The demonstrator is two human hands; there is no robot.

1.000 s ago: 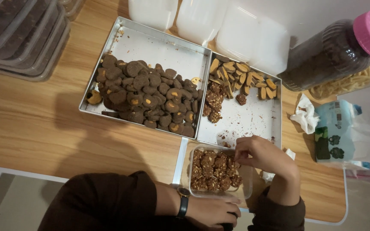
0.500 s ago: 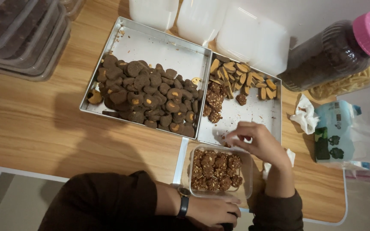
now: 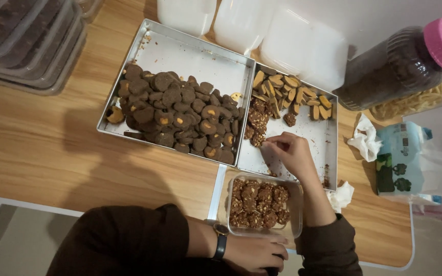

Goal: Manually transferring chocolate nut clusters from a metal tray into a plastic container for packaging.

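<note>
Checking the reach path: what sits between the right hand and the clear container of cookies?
Head view: only bare tray floor with crumbs. The right hand is over the right metal tray; its near rim is all that separates it from the clear container.

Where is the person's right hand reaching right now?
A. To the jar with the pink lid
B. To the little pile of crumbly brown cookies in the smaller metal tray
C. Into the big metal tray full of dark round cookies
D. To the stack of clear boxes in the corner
B: the right hand has its fingertips at the crumbly brown cookies in the smaller square metal tray, away from the other things.
</note>
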